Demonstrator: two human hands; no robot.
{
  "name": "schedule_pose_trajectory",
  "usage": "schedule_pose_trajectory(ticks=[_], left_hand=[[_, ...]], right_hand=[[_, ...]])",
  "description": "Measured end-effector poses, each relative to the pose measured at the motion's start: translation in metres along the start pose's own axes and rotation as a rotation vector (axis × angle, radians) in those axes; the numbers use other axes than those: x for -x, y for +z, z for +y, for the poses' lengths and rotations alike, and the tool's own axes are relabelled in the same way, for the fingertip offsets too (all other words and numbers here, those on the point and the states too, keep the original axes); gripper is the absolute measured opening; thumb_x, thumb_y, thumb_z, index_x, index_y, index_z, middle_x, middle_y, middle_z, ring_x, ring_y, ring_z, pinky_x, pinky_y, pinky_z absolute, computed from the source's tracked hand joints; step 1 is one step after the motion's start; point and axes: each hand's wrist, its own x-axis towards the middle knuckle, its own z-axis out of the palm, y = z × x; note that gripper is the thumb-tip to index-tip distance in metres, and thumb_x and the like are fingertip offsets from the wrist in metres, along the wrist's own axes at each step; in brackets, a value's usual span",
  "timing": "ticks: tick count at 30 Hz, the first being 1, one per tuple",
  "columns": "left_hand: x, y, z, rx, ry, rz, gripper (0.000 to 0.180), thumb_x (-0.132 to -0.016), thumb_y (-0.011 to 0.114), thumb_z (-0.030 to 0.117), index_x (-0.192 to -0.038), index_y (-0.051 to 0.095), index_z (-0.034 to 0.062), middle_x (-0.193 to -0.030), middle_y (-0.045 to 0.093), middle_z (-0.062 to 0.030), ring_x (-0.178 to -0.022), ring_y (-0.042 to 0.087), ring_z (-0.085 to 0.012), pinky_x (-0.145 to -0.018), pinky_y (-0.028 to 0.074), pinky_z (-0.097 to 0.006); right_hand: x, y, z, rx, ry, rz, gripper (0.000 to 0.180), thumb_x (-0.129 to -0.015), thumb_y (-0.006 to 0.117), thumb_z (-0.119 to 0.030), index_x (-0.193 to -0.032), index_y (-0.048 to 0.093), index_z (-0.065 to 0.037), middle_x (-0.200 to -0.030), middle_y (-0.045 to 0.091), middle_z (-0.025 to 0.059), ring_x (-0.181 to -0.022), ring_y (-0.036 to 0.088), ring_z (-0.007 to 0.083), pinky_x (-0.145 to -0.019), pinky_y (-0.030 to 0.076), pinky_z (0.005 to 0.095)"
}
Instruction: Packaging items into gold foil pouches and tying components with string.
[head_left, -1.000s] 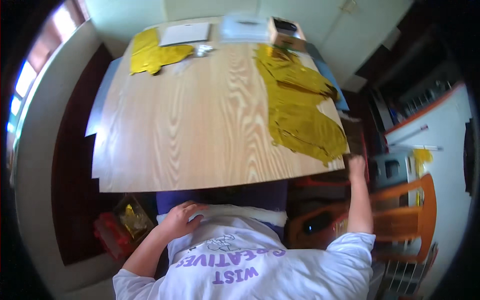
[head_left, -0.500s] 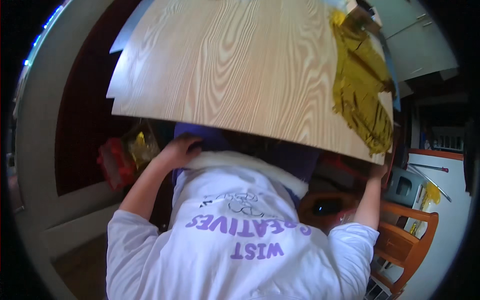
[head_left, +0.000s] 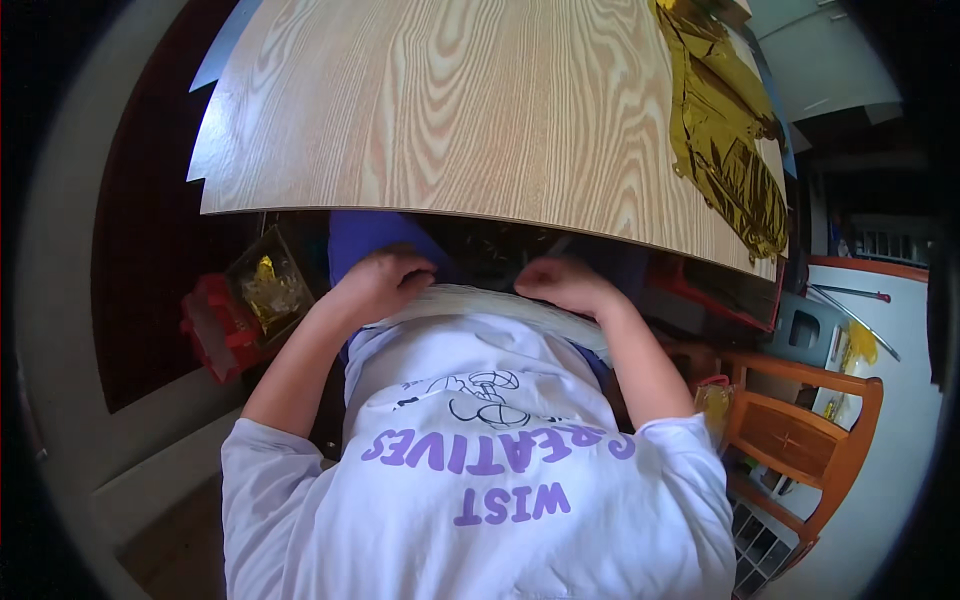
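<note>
My left hand (head_left: 383, 281) lies with curled fingers on the lower hem of my white T-shirt (head_left: 480, 420), just under the near edge of the wood-grain table (head_left: 450, 120). My right hand (head_left: 563, 285) is at the same hem, a little to the right, its fingers also curled over the fabric. Both hands sit in front of my waist, over blue trousers (head_left: 368, 236). A crumpled gold foil sheet (head_left: 725, 130) lies along the table's right side, well away from both hands.
On the floor at the left stand a red box (head_left: 213, 325) and a clear bag with gold pieces (head_left: 264, 286). An orange wooden chair (head_left: 800, 440) and a grey crate (head_left: 800, 330) are at the right, beside a white wall.
My right hand has come in from the right by the chair to the shirt hem. My left hand stays at the hem. The view has tilted down toward my body.
</note>
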Motion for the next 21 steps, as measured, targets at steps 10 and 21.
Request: schedule_pose_trajectory(ticks=[10, 21], left_hand=[[-0.020, 0.013, -0.007, 0.067, -0.097, -0.166, 0.021, -0.086, 0.065, 0.020, -0.097, 0.068, 0.0024, -0.094, 0.068, -0.0173, -0.084, 0.066, -0.0317, -0.076, 0.051, -0.039], [-0.044, 0.030, -0.005, 0.062, -0.001, -0.286, 0.024, -0.086, 0.064, 0.019, -0.103, 0.069, 0.0029, -0.095, 0.068, -0.0173, -0.085, 0.066, -0.0290, -0.078, 0.051, -0.036]], right_hand=[[-0.026, 0.011, -0.020, 0.094, 0.012, -0.150, 0.028, -0.074, 0.069, -0.027, -0.087, 0.070, -0.003, -0.081, 0.068, 0.0080, -0.075, 0.062, 0.0162, -0.069, 0.049, 0.0303], [-0.017, -0.009, -0.017, 0.047, -0.056, -0.023, 0.015, -0.081, 0.071, -0.016, -0.089, 0.071, -0.003, -0.083, 0.068, 0.0059, -0.077, 0.061, 0.0124, -0.074, 0.049, 0.0276]])
